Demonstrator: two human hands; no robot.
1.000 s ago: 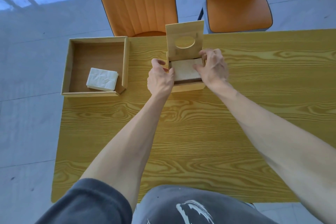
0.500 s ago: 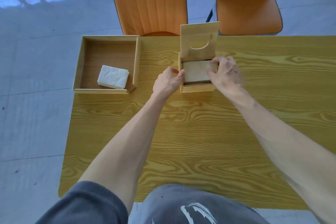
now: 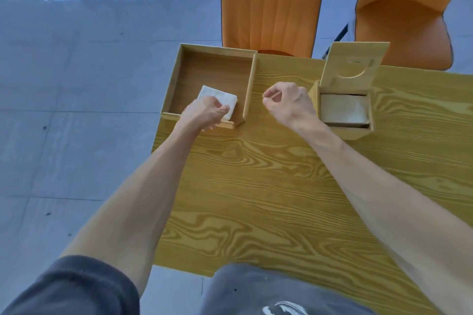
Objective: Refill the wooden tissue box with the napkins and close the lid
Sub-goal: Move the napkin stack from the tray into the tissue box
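The wooden tissue box (image 3: 343,133) stands on the table at the right, its hinged lid (image 3: 353,64) with an oval slot raised upright. A pale stack of napkins (image 3: 343,110) lies inside it. To the left sits an open wooden tray (image 3: 252,84) holding a white stack of napkins (image 3: 220,96). My left hand (image 3: 204,114) reaches over the tray's near wall, fingers curled over the near edge of that white stack, which lies on the tray floor. My right hand (image 3: 289,102) hovers between tray and box, loosely curled, holding nothing.
The yellow wood-grain table (image 3: 256,186) has its left edge just beside the tray. Two orange chairs (image 3: 271,2) (image 3: 401,23) stand behind the far edge. Grey tiled floor lies to the left.
Both hands have left the tissue box. My left hand went left into the tray onto the white napkins, and my right hand drew back to the left of the box. The view shifted left.
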